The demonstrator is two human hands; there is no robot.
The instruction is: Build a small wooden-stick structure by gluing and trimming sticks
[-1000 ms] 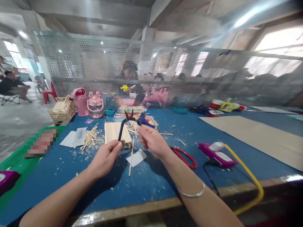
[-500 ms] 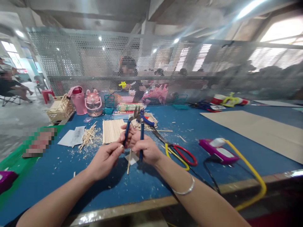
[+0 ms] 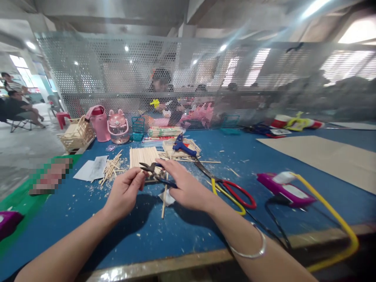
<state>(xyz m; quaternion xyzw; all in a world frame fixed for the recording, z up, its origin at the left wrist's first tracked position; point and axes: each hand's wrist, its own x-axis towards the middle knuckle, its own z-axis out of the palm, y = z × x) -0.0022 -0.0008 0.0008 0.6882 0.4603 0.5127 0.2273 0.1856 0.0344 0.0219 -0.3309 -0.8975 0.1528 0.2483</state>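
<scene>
My right hand (image 3: 185, 188) holds blue-handled pliers (image 3: 155, 172) low over the blue table (image 3: 147, 231), jaws pointing left. My left hand (image 3: 125, 192) is pinched shut right beside the jaws; what it pinches is too small to make out. A flat stack of wooden sticks (image 3: 141, 155) lies just behind both hands. One loose stick (image 3: 163, 203) and a small white paper scrap lie under them.
Red-and-yellow-handled scissors (image 3: 232, 192) lie right of my right hand, a blue glue gun (image 3: 183, 147) behind. A purple device (image 3: 286, 190) with a yellow hose (image 3: 331, 213) sits right, cardboard (image 3: 323, 156) beyond. A pink jug (image 3: 100, 123), a stick basket (image 3: 76, 135) and a person behind the mesh are at the back.
The pliers have come down from upright to nearly flat above the table. My right hand has moved from gripping both handles to lying over them; my left hand stays pinched by the jaws.
</scene>
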